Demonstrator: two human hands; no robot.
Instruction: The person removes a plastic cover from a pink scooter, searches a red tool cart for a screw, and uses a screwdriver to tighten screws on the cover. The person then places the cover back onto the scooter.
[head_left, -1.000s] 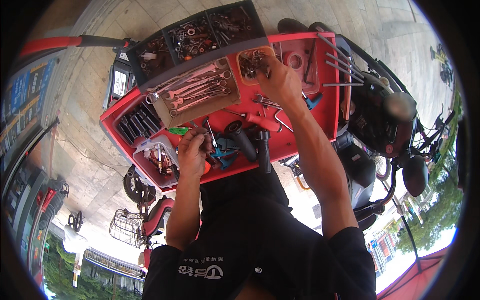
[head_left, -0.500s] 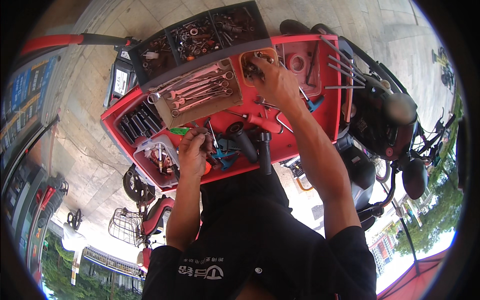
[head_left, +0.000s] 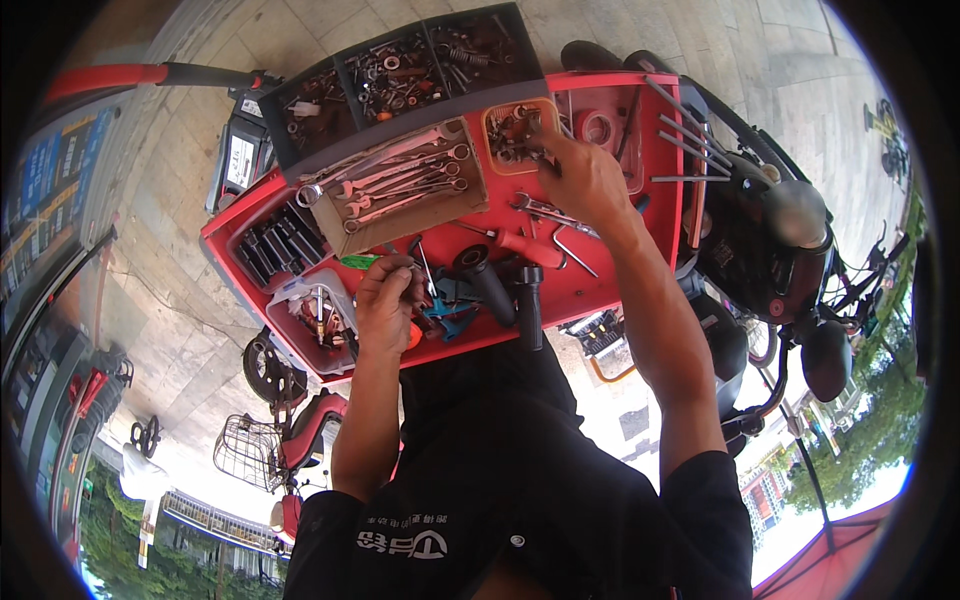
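Right hand (head_left: 590,180) half bent, I hold one finger out over the right side of an orange-rimmed tray (head_left: 488,140) at the frame's upper center; whether my fingertips grip anything, I cannot tell. Inside that small, round-cornered tray lies a jumble of metal parts (head_left: 508,152), some silvery, others dark or brownish. Most of the heap shows to the left of my fingertips, with the tray's right edge partly covered by my hand.

Just left of the tray, a cardboard box (head_left: 410,225) holds silver wrenches (head_left: 405,180) laid side by side. At the top of the frame, a dark organizer (head_left: 420,125) carries loose hardware in three compartments. Right of my hand, a clear container (head_left: 628,165) bears a pinkish ring (head_left: 598,127).

Nearer the frame's center, my left hand (head_left: 385,300) has its fingertips drawn together; anything between them is too small to make out. Farther left, black tubular pieces (head_left: 280,245) fill one bin, and a clear bin (head_left: 285,290) below holds mixed small parts. Between my hands, a red-handled screwdriver (head_left: 525,247) lies on the red worktop (head_left: 600,287).
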